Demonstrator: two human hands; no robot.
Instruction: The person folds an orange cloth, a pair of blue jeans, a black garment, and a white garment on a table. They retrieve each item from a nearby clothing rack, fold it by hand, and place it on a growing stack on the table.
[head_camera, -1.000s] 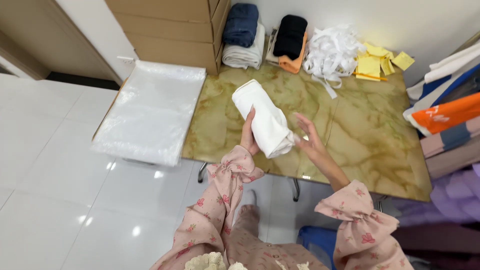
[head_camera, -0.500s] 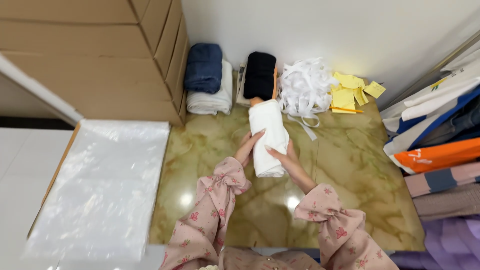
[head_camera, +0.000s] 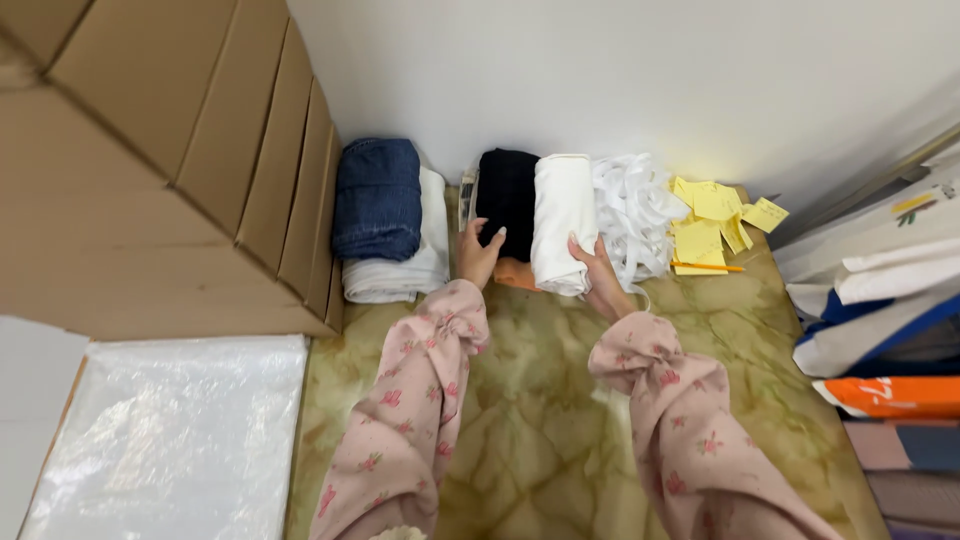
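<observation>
**Rolled white cloth set into the row at the wall**

The step in hand looks like placing: the rolled white cloth (head_camera: 562, 222) lies on the marbled green table (head_camera: 520, 400), its far end at the white wall, touching the black folded garment (head_camera: 508, 200) on one side and the heap of white ribbon (head_camera: 632, 215) on the other. The right hand (head_camera: 598, 270) lies along the roll's near right edge, fingers spread flat against it, pressing rather than pinching. The left hand (head_camera: 478, 252) is spread against the black garment's near left corner, just above an orange cloth (head_camera: 515, 273) that peeks out beneath.

To the left, a folded blue denim piece (head_camera: 377, 198) sits on a folded white towel (head_camera: 400, 270), beside stacked cardboard boxes (head_camera: 160, 170). Yellow paper slips (head_camera: 710, 215) lie right of the ribbon.

As a judgement, what the placing calls for now is snugness: both palms squeezing the two rolls together so they line up with the stack, without toppling the black garment off the orange cloth.
</observation>
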